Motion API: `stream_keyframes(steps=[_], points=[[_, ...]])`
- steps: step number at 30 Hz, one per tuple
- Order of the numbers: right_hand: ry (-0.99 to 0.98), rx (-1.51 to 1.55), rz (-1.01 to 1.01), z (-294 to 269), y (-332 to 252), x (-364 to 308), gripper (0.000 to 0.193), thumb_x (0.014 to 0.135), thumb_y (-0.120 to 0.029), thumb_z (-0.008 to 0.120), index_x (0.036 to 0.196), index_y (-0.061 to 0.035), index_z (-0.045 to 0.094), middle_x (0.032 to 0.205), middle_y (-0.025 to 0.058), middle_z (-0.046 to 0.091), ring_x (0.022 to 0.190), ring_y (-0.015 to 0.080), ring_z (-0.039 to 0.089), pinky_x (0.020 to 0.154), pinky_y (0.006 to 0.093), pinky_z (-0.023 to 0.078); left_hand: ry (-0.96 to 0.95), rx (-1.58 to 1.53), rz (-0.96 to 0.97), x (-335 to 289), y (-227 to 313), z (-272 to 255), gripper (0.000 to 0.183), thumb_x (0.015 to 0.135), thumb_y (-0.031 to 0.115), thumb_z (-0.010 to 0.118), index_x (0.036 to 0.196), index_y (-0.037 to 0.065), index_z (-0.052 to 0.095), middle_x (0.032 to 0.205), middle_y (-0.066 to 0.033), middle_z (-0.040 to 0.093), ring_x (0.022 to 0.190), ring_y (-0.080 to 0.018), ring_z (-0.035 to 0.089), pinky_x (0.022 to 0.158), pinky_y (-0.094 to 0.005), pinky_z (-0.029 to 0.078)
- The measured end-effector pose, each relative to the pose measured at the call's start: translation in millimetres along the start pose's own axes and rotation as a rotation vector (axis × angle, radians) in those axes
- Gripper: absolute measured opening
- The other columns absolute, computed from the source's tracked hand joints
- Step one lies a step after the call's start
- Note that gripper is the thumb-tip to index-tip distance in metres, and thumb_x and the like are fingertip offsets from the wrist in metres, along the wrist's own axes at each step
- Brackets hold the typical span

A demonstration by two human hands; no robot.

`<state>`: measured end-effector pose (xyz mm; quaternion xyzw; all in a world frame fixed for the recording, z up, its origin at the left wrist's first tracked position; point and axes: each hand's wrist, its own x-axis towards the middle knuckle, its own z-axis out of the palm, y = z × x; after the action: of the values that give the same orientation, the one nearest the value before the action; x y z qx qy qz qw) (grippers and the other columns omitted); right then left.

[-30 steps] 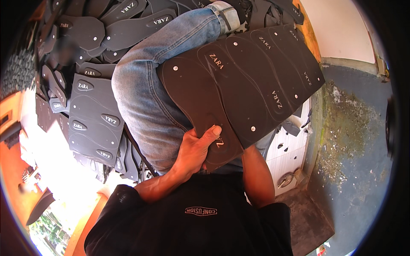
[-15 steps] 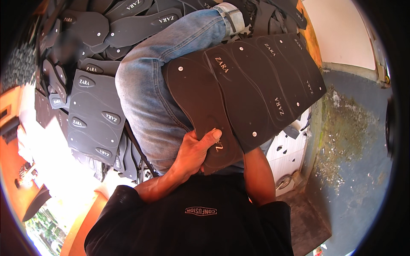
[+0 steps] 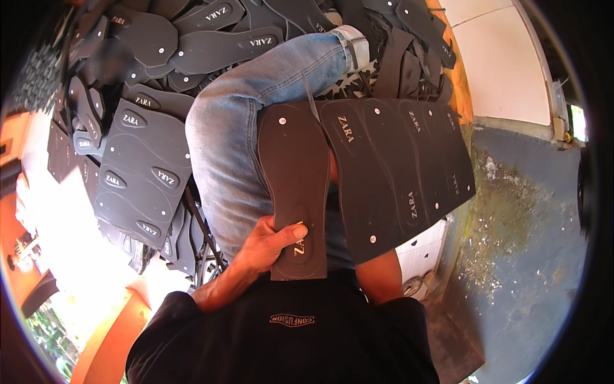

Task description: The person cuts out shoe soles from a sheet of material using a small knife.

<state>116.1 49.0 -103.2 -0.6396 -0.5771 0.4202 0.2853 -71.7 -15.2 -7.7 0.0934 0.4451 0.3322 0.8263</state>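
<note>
My left hand (image 3: 272, 243) is closed on the lower end of a black sandal sole (image 3: 297, 169), thumb on top over its oval mark. The piece has an outline line and a small white round dot near its far end. Beside it, a wide black foam sheet (image 3: 403, 173) with several sole outlines stands tilted over my lap, a gap between the two. My right forearm (image 3: 380, 276) goes under this sheet. Only a sliver of my right hand (image 3: 333, 168) shows in the gap; its fingers are hidden. A thin grey strip (image 3: 309, 89) rises above the gap.
Loose black soles (image 3: 227, 51) lie heaped beyond my bent knee (image 3: 224, 121). Another marked foam sheet (image 3: 144, 173) rests at my left. A stained grey floor (image 3: 511, 256) and a white panel (image 3: 499, 64) are at the right.
The sole has come apart from the wide sheet and turned upright, drawn slightly toward me by my left hand. The sheet has tilted and its far edge has dropped nearer.
</note>
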Motion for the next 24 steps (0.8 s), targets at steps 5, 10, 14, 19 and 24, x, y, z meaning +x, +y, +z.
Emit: stream_keyframes(steps=[5, 10, 14, 19, 24], points=[[0.05, 0.052, 0.042, 2, -7, -8, 0.021, 0.082, -0.026, 0.063, 0.085, -0.0051, 0.06, 0.057, 0.0032, 0.05, 0.045, 0.0163, 0.045, 0.042, 0.0329, 0.035, -0.163, -0.027, 0.043, -2, -6, -18, 0.022, 0.087, 0.016, 0.064, 0.101, -0.001, 0.063, 0.092, -0.0047, 0.065, 0.084, -0.0104, 0.06, 0.074, -0.0253, 0.05], [0.004, 0.264, 0.174, 5, -21, 4, 0.021, 0.082, -0.026, 0.062, 0.083, -0.0052, 0.06, 0.054, 0.0026, 0.049, 0.042, 0.0155, 0.044, 0.04, 0.0324, 0.034, -0.152, 0.006, 0.05, -5, -4, -21, 0.021, 0.086, 0.014, 0.065, 0.101, -0.002, 0.063, 0.092, -0.0044, 0.065, 0.084, -0.0101, 0.06, 0.074, -0.0254, 0.05], [-0.131, 0.401, 0.317, 6, -38, 77, 0.021, 0.082, -0.027, 0.062, 0.082, -0.0053, 0.06, 0.052, 0.0022, 0.048, 0.04, 0.0149, 0.043, 0.038, 0.032, 0.033, -0.14, 0.288, 0.035, -22, 8, -27, 0.02, 0.084, 0.013, 0.068, 0.096, -0.002, 0.064, 0.087, -0.0026, 0.064, 0.08, -0.0087, 0.058, 0.07, -0.0246, 0.048], [-0.028, 0.75, 0.317, -45, -86, 163, 0.039, 0.084, -0.038, 0.062, 0.058, -0.0159, 0.043, 0.048, -0.0042, 0.037, 0.036, 0.0062, 0.033, 0.033, 0.0237, 0.025, -0.029, 0.34, 0.161, -46, 14, -30, 0.016, 0.082, 0.012, 0.07, 0.088, -0.002, 0.064, 0.079, -0.0001, 0.062, 0.073, -0.0068, 0.055, 0.064, -0.0234, 0.045], [-0.323, 0.541, 0.199, 35, -167, 64, 0.046, 0.08, -0.047, 0.064, 0.074, -0.001, 0.063, 0.061, 0.0046, 0.06, 0.045, 0.0077, 0.047, 0.042, 0.0254, 0.033, 0.137, 0.395, 0.419, -71, 17, -54, 0.02, 0.083, 0.014, 0.07, 0.093, -0.002, 0.064, 0.08, -0.001, 0.064, 0.074, -0.0073, 0.056, 0.065, -0.0234, 0.047]])
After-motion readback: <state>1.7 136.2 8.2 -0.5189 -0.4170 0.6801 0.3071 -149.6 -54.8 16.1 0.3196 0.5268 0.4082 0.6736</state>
